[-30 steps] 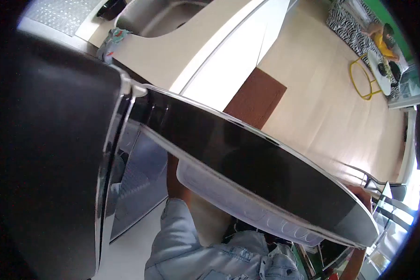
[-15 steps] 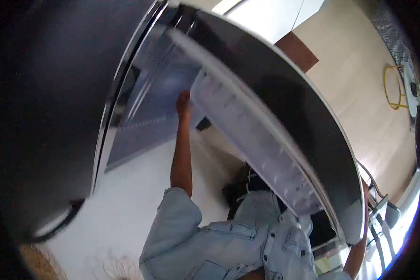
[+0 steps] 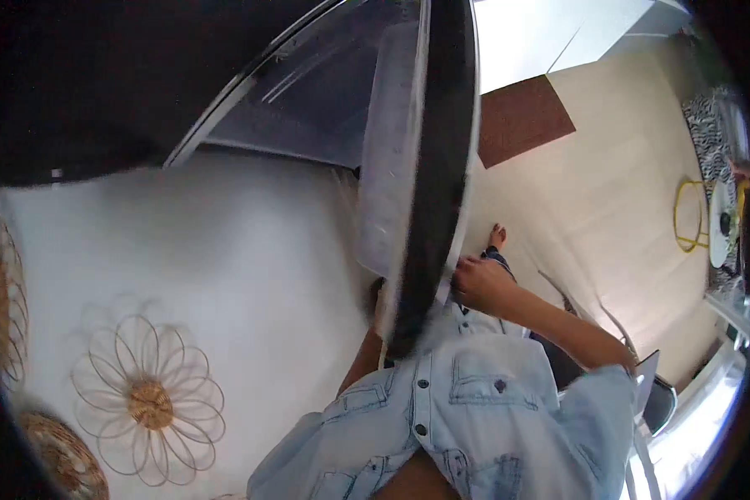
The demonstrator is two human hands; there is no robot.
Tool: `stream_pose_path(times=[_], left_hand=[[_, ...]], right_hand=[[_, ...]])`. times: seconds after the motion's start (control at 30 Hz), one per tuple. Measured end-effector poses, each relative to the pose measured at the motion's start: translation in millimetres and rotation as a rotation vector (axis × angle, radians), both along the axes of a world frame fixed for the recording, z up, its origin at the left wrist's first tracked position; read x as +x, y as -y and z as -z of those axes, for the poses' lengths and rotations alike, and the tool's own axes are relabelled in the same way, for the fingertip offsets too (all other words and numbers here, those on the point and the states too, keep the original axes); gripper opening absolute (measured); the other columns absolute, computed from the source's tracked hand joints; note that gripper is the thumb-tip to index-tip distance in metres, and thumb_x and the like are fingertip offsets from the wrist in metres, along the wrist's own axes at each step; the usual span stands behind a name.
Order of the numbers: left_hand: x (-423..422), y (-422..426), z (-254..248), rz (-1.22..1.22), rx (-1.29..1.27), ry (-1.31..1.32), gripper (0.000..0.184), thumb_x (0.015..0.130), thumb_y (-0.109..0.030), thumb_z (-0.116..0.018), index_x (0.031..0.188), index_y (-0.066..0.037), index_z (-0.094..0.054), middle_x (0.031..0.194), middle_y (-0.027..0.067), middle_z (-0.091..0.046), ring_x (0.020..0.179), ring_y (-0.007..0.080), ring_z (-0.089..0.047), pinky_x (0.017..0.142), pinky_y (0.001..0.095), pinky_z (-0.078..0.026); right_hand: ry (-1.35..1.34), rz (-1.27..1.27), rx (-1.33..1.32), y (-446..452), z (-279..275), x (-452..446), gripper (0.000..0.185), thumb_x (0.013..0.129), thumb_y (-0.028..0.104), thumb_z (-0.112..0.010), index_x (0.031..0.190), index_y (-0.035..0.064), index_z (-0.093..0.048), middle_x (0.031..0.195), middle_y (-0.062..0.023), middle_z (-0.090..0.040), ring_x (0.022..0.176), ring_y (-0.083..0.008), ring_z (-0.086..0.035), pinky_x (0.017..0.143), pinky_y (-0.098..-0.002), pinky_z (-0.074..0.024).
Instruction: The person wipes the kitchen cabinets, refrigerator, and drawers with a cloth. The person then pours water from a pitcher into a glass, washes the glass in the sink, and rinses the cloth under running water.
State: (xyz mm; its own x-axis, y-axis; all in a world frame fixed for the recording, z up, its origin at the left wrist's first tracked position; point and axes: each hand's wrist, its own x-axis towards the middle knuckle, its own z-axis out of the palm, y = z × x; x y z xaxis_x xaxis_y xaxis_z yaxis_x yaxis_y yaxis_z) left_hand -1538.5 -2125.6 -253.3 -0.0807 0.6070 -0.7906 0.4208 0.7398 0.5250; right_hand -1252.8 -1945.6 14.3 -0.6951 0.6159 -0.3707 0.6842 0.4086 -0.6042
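Note:
A dark refrigerator door [image 3: 444, 125] with a pale rim stands partly open in front of me. A long translucent bin [image 3: 383, 158] runs along its inner side. My right hand [image 3: 480, 283] has its fingers curled at the door's outer edge, low down near my shirt. My left hand [image 3: 380, 321] is mostly hidden behind the door's lower end; only the wrist area and forearm show, so its fingers cannot be made out. Left of the door, the refrigerator's grey-blue interior [image 3: 317, 117] shows, framed by the dark cabinet [image 3: 100, 83].
Woven flower-shaped decorations [image 3: 152, 406] hang on the white wall [image 3: 250, 250] at the left. A brown mat [image 3: 525, 121] lies on the beige floor [image 3: 617, 167]. Farther right are a yellow-framed stool [image 3: 688, 217], a white round tabletop [image 3: 719, 223] and a chair [image 3: 660, 404]. My bare foot [image 3: 497, 236] shows below.
My left hand has drawn back from the refrigerator interior to behind the door's lower end. The door appears swung to a narrower opening, with my right hand now nearer my body. The view has turned.

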Motion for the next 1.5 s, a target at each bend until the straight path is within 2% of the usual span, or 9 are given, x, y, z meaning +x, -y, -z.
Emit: stream_pose_path(times=[0.3,0.47,0.57,0.67,0.9,1.0,1.2,1.3,1.5], left_hand=[[4.1,-197.8,-55.6,-0.565,0.724,0.235,0.018,0.081,-0.022,-0.056,0.095,-0.010,-0.055,0.100,0.0038,-0.054,0.084,0.0143,-0.054,0.069,0.0274,-0.042],[-16.5,-330.3,-123.7,-0.707,1.172,0.145,0.020,0.082,-0.024,-0.051,0.098,-0.012,-0.050,0.106,0.0030,-0.049,0.093,0.0147,-0.049,0.075,0.0281,-0.039],[-38.1,-380.7,-134.3,-1.005,1.015,0.287,0.019,0.082,-0.024,-0.049,0.097,-0.012,-0.048,0.101,0.0019,-0.049,0.095,0.0142,-0.046,0.075,0.0291,-0.039],[-16.8,-382.1,-117.6,-1.029,1.286,0.034,0.024,0.086,-0.027,-0.047,0.103,-0.009,-0.047,0.095,0.0018,-0.050,0.090,0.0144,-0.047,0.076,0.0285,-0.036],[270.5,-416.2,-180.8,-0.494,0.749,-0.143,0.024,0.077,-0.015,-0.061,0.098,-0.006,-0.055,0.092,0.0068,-0.054,0.084,0.0181,-0.053,0.078,0.0299,-0.042],[353.9,-514.7,-240.1,-0.299,1.106,-0.419,0.045,0.070,-0.024,-0.070,0.109,-0.009,-0.053,0.111,0.0091,-0.050,0.106,0.0277,-0.044,0.091,0.0381,-0.035],[378.6,-625.7,-234.3,-0.062,1.089,-0.896,0.055,0.072,-0.045,-0.061,0.119,-0.017,-0.050,0.127,0.0039,-0.042,0.123,0.0361,-0.025,0.099,0.0546,-0.018],[365.9,-635.8,-188.8,0.020,1.270,-0.921,0.045,0.075,-0.046,-0.058,0.116,-0.029,-0.051,0.128,-0.0035,-0.042,0.122,0.0200,-0.032,0.101,0.0565,-0.013],[374.7,-638.9,-208.8,-0.136,1.290,-0.955,0.048,0.071,-0.053,-0.060,0.113,-0.032,-0.052,0.125,-0.0105,-0.044,0.125,0.0204,-0.029,0.105,0.0519,-0.003]], right_hand=[[-0.298,-0.041,0.395,-94.6,3.2,-112.5,0.025,0.069,0.010,-0.056,0.093,0.0045,-0.059,0.071,-0.0142,-0.061,0.067,-0.0300,-0.061,0.064,-0.0391,-0.0488],[-0.407,0.393,0.352,-196.7,-20.5,18.3,0.014,0.073,0.010,-0.055,0.085,0.0097,-0.063,0.079,-0.0111,-0.063,0.072,-0.0273,-0.061,0.065,-0.0393,-0.0483],[-0.551,0.694,-0.033,-279.6,-45.5,122.0,0.021,0.070,-0.006,-0.054,0.089,0.0021,-0.060,0.070,-0.0041,-0.059,0.061,-0.0102,-0.059,0.057,-0.0225,-0.0481],[-0.752,0.787,-0.120,-393.6,-52.8,223.9,0.027,0.091,0.019,-0.039,0.094,0.0010,-0.059,0.072,-0.0062,-0.058,0.062,-0.0137,-0.060,0.059,-0.0233,-0.0492],[-0.872,0.831,-0.138,-653.7,-73.4,270.8,0.031,0.087,0.026,-0.048,0.105,0.0018,-0.053,0.086,-0.0087,-0.059,0.075,-0.0170,-0.059,0.063,-0.0291,-0.0501],[-0.962,0.849,0.000,-741.4,-62.5,229.3,0.040,0.087,0.031,-0.048,0.113,0.0005,-0.046,0.092,-0.0114,-0.057,0.079,-0.0208,-0.059,0.064,-0.0331,-0.0510],[-1.450,1.212,-0.965,-850.6,-33.9,185.2,0.063,0.088,0.042,-0.041,0.124,-0.0064,-0.022,0.120,-0.0290,-0.035,0.105,-0.0428,-0.044,0.087,-0.0512,-0.0409],[-1.235,1.249,-1.055,-885.6,-19.3,185.5,0.080,0.086,0.054,-0.036,0.129,-0.0095,-0.014,0.116,-0.0278,-0.037,0.103,-0.0406,-0.044,0.081,-0.0539,-0.0421],[-1.339,1.137,-1.267,-914.5,-14.1,186.2,0.077,0.086,0.055,-0.031,0.124,-0.0107,-0.019,0.118,-0.0304,-0.036,0.104,-0.0423,-0.043,0.088,-0.0544,-0.0376]])
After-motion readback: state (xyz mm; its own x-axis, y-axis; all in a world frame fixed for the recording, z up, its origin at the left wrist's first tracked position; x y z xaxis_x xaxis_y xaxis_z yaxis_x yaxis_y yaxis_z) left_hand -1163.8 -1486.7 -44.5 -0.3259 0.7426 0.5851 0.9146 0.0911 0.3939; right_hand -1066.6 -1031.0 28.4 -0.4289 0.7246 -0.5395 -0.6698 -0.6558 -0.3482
